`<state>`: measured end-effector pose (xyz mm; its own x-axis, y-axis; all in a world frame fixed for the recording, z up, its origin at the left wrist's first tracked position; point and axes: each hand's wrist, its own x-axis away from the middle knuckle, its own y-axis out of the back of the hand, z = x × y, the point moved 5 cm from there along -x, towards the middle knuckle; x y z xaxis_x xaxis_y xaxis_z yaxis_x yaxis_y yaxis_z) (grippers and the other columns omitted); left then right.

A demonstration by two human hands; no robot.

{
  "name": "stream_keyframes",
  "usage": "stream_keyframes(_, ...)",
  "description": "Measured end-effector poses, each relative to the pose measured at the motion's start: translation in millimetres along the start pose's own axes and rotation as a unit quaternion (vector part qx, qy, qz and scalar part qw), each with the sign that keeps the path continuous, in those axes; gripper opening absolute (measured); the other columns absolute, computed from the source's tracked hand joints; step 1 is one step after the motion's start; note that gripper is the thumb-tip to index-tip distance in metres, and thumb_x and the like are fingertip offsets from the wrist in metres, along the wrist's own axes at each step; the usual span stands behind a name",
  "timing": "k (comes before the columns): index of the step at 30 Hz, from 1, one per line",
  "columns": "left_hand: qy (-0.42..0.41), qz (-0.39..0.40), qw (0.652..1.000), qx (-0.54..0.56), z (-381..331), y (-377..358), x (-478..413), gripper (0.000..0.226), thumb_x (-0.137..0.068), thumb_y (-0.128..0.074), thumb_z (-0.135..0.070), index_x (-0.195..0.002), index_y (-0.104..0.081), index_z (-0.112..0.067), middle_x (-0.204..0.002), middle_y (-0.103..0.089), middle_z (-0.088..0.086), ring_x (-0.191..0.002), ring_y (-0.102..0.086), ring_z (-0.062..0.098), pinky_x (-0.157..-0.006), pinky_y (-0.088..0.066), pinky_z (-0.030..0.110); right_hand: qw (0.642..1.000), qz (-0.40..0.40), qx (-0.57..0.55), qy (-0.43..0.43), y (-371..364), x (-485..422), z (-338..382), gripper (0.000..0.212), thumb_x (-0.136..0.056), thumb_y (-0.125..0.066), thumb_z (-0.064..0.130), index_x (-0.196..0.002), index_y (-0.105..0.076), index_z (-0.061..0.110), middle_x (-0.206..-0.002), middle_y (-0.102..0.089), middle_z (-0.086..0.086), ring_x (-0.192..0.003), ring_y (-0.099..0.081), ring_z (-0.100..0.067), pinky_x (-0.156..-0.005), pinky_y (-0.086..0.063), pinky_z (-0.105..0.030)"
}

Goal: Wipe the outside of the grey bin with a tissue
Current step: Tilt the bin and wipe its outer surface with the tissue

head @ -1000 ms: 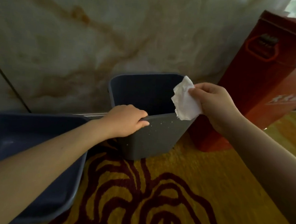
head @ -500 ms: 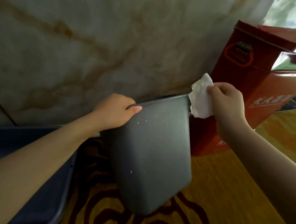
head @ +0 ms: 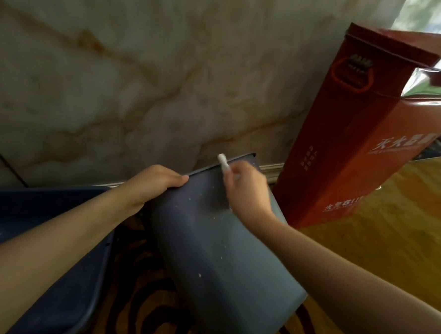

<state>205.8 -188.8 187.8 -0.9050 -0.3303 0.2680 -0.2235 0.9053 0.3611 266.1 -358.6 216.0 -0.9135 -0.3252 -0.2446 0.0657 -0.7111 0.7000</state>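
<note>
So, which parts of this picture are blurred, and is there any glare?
Head view: the right hand and tissue are smeared by motion on the grey bin; the left hand looks sharper. Glare shows on the red box's shiny upper face.

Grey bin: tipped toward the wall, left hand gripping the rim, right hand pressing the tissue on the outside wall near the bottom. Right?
One thing is off. The head view shows the right hand pressing the tissue near the top of the grey bin, just under the rim, not near the bottom. The rest holds: bin tipped, left hand gripping the rim.
</note>
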Motion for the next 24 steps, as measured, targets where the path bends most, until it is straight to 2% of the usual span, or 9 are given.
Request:
stream_keyframes(2,0.005,-0.007,1.0,0.014,3,1,-1,0.025,-0.083,-0.062,-0.023,-0.062,-0.074,-0.015,-0.059,-0.073,-0.001,-0.056,-0.067,0.01,-0.056,-0.049,0.019,0.998,0.033,0.015,0.057,-22,11,9,0.027,-0.096,-0.044,0.02,-0.1,-0.064,0.004,-0.112,-0.06,-0.014,-0.102,-0.054,-0.03,-0.083,-0.04,-0.033)
stream_keyframes(4,0.01,-0.016,1.0,0.023,7,4,-2,0.024,-0.082,-0.063,-0.024,-0.063,-0.075,-0.015,-0.062,-0.074,0.001,-0.06,-0.068,0.014,-0.06,-0.049,0.023,0.986,0.055,0.085,0.131,-37,21,13,0.025,-0.097,-0.04,0.018,-0.104,-0.06,0.005,-0.12,-0.053,-0.013,-0.104,-0.046,-0.03,-0.083,-0.04,-0.035)
stream_keyframes(7,0.006,-0.015,1.0,0.026,9,3,-3,0.024,-0.081,-0.064,-0.026,-0.062,-0.076,-0.02,-0.064,-0.075,-0.001,-0.063,-0.068,0.012,-0.064,-0.049,0.025,0.963,0.048,0.174,0.199,-42,25,5,0.03,-0.093,-0.046,0.012,-0.122,-0.052,0.011,-0.132,-0.048,-0.01,-0.107,-0.042,-0.029,-0.084,-0.038,-0.036)
stream_keyframes(9,-0.001,-0.023,0.999,0.024,8,1,-5,0.025,-0.081,-0.063,-0.026,-0.06,-0.076,-0.023,-0.063,-0.074,-0.005,-0.062,-0.068,0.009,-0.062,-0.047,0.024,0.957,0.028,0.198,0.21,-39,20,-1,0.038,-0.089,-0.051,0.01,-0.127,-0.05,0.013,-0.131,-0.051,-0.008,-0.108,-0.046,-0.03,-0.084,-0.038,-0.037)
stream_keyframes(12,-0.002,-0.04,0.999,0.027,8,-4,-10,0.023,-0.08,-0.064,-0.025,-0.061,-0.074,-0.02,-0.062,-0.074,-0.004,-0.069,-0.067,0.014,-0.066,-0.048,0.025,0.949,-0.011,0.224,0.222,-36,14,-8,0.037,-0.084,-0.059,0.009,-0.121,-0.057,0.012,-0.12,-0.061,-0.009,-0.099,-0.056,-0.031,-0.078,-0.043,-0.038)
stream_keyframes(15,0.002,-0.052,0.998,0.031,6,-8,-15,0.019,-0.079,-0.065,-0.026,-0.067,-0.075,-0.014,-0.073,-0.074,0.007,-0.075,-0.067,0.024,-0.076,-0.049,0.033,0.947,-0.048,0.237,0.21,-36,5,-18,0.034,-0.083,-0.061,0.011,-0.117,-0.06,0.011,-0.117,-0.063,-0.008,-0.094,-0.057,-0.03,-0.077,-0.044,-0.037)
stream_keyframes(19,0.021,-0.074,0.996,0.04,8,-13,-21,0.021,-0.077,-0.066,-0.027,-0.064,-0.073,-0.012,-0.066,-0.072,0.005,-0.067,-0.066,0.022,-0.065,-0.047,0.029,0.961,-0.049,0.243,0.119,-33,-26,-44,0.031,-0.091,-0.048,0.015,-0.121,-0.053,0.014,-0.125,-0.056,-0.005,-0.105,-0.048,-0.03,-0.083,-0.034,-0.036)
stream_keyframes(21,0.034,-0.083,0.995,0.049,12,-15,-24,0.021,-0.076,-0.066,-0.027,-0.063,-0.072,-0.012,-0.062,-0.071,0.004,-0.063,-0.065,0.021,-0.059,-0.045,0.028,0.967,-0.056,0.239,0.07,-27,-43,-59,0.029,-0.094,-0.041,0.018,-0.122,-0.052,0.014,-0.127,-0.054,-0.004,-0.107,-0.045,-0.03,-0.085,-0.034,-0.037)
stream_keyframes(24,0.056,-0.097,0.991,0.067,21,-16,-28,0.018,-0.076,-0.066,-0.025,-0.066,-0.07,-0.01,-0.069,-0.07,0.009,-0.065,-0.064,0.024,-0.061,-0.044,0.029,0.972,-0.028,0.22,0.078,-29,-59,-70,0.031,-0.096,-0.039,0.021,-0.12,-0.057,0.013,-0.128,-0.055,-0.003,-0.108,-0.044,-0.03,-0.085,-0.036,-0.038)
